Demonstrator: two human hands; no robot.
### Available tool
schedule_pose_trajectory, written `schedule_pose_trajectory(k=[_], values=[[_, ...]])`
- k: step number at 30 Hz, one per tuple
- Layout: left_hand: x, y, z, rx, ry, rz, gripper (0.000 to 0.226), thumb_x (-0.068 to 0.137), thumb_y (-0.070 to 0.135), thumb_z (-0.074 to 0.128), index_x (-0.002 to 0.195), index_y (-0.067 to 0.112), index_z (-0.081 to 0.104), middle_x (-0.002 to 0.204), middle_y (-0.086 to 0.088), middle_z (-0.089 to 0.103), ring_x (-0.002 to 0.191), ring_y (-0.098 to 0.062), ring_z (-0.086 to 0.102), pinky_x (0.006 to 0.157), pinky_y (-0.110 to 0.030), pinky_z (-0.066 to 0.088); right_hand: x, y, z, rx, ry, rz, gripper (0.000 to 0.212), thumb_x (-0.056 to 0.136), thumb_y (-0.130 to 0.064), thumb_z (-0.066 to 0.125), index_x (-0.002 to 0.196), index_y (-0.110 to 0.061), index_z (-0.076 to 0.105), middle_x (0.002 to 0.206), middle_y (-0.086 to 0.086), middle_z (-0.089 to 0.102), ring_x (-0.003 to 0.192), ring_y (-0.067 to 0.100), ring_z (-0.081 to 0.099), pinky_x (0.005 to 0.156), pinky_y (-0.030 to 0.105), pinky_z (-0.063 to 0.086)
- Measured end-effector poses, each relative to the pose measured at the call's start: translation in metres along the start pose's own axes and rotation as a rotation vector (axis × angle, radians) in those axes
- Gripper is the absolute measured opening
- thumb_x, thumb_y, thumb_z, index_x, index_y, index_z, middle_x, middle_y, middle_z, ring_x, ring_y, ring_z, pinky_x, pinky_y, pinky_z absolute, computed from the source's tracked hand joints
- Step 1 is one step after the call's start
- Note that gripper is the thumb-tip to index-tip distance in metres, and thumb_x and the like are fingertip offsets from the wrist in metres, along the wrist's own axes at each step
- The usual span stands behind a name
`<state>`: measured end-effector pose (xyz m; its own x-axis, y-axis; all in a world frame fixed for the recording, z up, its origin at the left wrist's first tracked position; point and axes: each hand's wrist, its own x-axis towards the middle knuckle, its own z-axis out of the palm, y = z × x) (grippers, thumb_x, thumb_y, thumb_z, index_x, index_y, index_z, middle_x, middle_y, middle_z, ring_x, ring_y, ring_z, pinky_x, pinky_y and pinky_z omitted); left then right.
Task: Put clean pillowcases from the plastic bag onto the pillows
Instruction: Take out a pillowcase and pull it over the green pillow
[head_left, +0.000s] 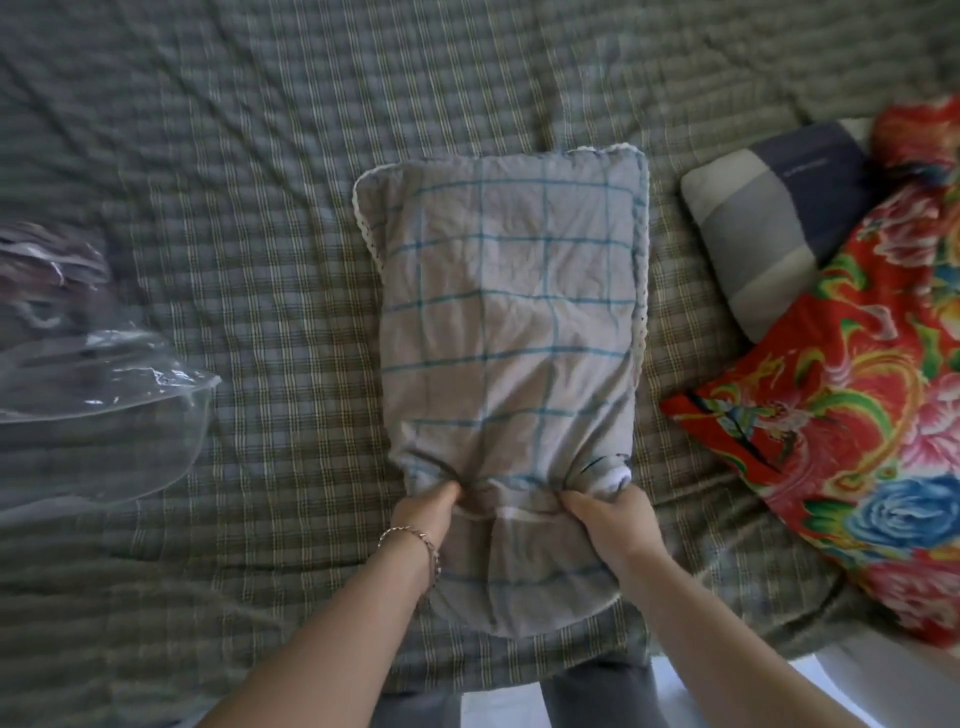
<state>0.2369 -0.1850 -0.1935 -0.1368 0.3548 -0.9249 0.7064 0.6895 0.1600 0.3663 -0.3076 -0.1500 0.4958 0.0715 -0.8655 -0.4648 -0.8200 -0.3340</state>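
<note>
the pillowcase beyond the fingers is grey with a teal grid and white trim; the bedspread around it is green-beige plaid; right of the fingers, a cushion is red floral.

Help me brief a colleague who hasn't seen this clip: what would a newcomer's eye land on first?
Probably the grey pillowcase with blue grid lines, lying lengthwise in the middle of the plaid bedspread, with the left hand and right hand each gripping bunched fabric towards its near end. Next comes the bright red floral bedding at the right edge, then the clear plastic bag at the left.
</note>
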Motion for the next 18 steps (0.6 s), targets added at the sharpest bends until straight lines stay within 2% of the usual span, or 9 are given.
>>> schedule_pose_trajectory(k=[2,4,7,9,11,13,17,18], values=[[-0.013,0.010,-0.007,-0.001,0.038,0.077,0.023,0.085,0.021,0.058,0.072,0.002,0.061,0.070,-0.009,0.057,0.057,-0.016,0.048,0.037,-0.018,0.034,-0.017,-0.018,-0.009,-0.049,0.069,-0.129,0.012,0.077,-0.011,0.071,0.080,-0.006,0.061,0.074,0.005,0.063,0.071,0.021,0.060,0.070,0.036,0.054],[-0.038,0.030,-0.028,-0.063,0.076,0.225,0.028,0.082,0.015,0.061,0.057,0.006,0.051,0.057,-0.005,0.050,0.051,-0.015,0.043,0.030,-0.014,0.027,-0.046,-0.044,-0.017,-0.075,0.153,-0.267,0.013,0.076,-0.009,0.070,0.079,-0.008,0.058,0.069,-0.003,0.057,0.066,0.014,0.054,0.064,0.029,0.047],[-0.091,0.068,-0.064,-0.162,0.081,0.456,0.025,0.067,0.023,0.066,0.054,0.008,0.050,0.052,-0.001,0.046,0.050,-0.013,0.041,0.032,-0.013,0.026,-0.097,-0.082,-0.023,-0.038,0.269,-0.437,0.016,0.075,-0.009,0.072,0.082,-0.008,0.057,0.068,-0.007,0.054,0.065,0.011,0.052,0.060,0.023,0.042],[-0.127,0.088,-0.096,-0.159,0.098,0.618,0.021,0.072,0.016,0.067,0.059,0.006,0.055,0.054,0.001,0.047,0.051,-0.010,0.044,0.036,-0.010,0.030,-0.139,-0.100,-0.022,-0.044,0.333,-0.537,0.016,0.076,-0.011,0.072,0.082,-0.006,0.058,0.067,-0.007,0.054,0.061,0.004,0.050,0.052,0.017,0.039],[-0.154,0.101,-0.132,-0.122,0.099,0.760,0.020,0.077,0.010,0.065,0.060,0.007,0.057,0.051,0.004,0.049,0.046,0.001,0.048,0.040,-0.010,0.032,-0.181,-0.109,-0.016,-0.039,0.380,-0.616,0.016,0.076,-0.014,0.071,0.081,-0.006,0.058,0.067,-0.006,0.055,0.060,0.002,0.049,0.050,0.014,0.038],[-0.177,0.107,-0.163,-0.089,0.113,0.841,0.022,0.074,0.016,0.067,0.057,0.006,0.057,0.042,0.008,0.049,0.045,0.002,0.049,0.043,-0.013,0.032,-0.216,-0.115,-0.008,-0.039,0.390,-0.652,0.016,0.077,-0.016,0.070,0.080,-0.005,0.059,0.069,-0.002,0.059,0.062,0.007,0.054,0.052,0.018,0.043],[-0.220,0.075,-0.225,-0.036,0.118,0.956,0.028,0.076,0.017,0.065,0.052,0.011,0.053,0.045,0.004,0.052,0.055,-0.015,0.053,0.044,-0.019,0.036,-0.290,-0.104,0.011,-0.057,0.361,-0.717,0.017,0.078,-0.018,0.069,0.081,-0.003,0.062,0.073,0.006,0.066,0.069,0.020,0.063,0.062,0.035,0.054],[-0.227,0.064,-0.238,-0.035,0.117,0.977,0.028,0.078,0.014,0.064,0.052,0.012,0.053,0.042,0.006,0.052,0.050,-0.009,0.053,0.043,-0.018,0.037,-0.305,-0.100,0.016,-0.069,0.353,-0.724,0.019,0.079,-0.019,0.069,0.082,-0.002,0.062,0.074,0.007,0.066,0.070,0.020,0.063,0.064,0.036,0.054]])
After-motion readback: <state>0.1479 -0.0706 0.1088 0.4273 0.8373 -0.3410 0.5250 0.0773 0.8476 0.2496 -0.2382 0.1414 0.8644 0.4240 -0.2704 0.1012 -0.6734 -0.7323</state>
